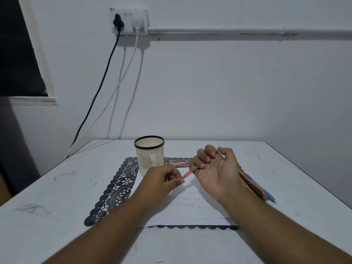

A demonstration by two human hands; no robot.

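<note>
Surface: white table (57,187) by a white wall, with a black lace mat (118,187) and paper (190,212) on it.
Pen: red pen (187,173), held above the paper, near the mesh cup (149,155).
Right hand (215,172): palm up, fingers curled round the pen.
Left hand (162,180): fingertips pinched at the pen's lower end; I cannot tell whether they grip it.

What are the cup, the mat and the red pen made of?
The cup looks like plastic, matte cream with a black rim; its wall has neat moulded slits. The mat is probably soft plastic or vinyl, matte black, cut in lace-like holes; it could be fabric. The pen, held in the right hand, is likely plastic, smooth translucent red.
</note>
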